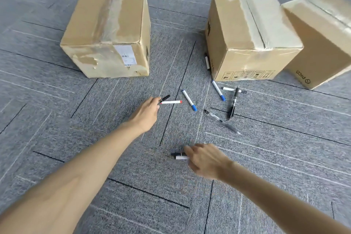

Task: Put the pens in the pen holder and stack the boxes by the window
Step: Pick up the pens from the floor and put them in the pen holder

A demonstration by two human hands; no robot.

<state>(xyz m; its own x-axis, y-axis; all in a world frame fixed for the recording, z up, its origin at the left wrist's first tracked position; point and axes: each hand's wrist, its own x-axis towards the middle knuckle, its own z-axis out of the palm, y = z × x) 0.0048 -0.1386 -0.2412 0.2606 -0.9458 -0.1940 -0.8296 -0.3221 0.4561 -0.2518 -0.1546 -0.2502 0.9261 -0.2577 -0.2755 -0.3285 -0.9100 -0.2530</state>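
Observation:
Three taped cardboard boxes stand on the grey carpet: one at the left (pixel 108 34), one at the right (pixel 248 38), and a tilted one (pixel 322 40) leaning against it at the far right. Several pens lie scattered between them. My left hand (pixel 146 114) is shut on a black pen (pixel 164 99), right beside a red-capped white marker (pixel 171 102) on the floor. My right hand (pixel 205 159) is closed on a black pen and a white marker (pixel 179 156) near the carpet. Two blue-capped markers (pixel 189 100) (pixel 218 90) and black gel pens (pixel 233 104) lie further right. No pen holder shows.
Another white marker (pixel 207 62) rests against the left side of the right-hand box. A clear gel pen (pixel 221 121) lies in front of the black ones. The grey carpet tiles (pixel 76 157) stretch to every side of the boxes.

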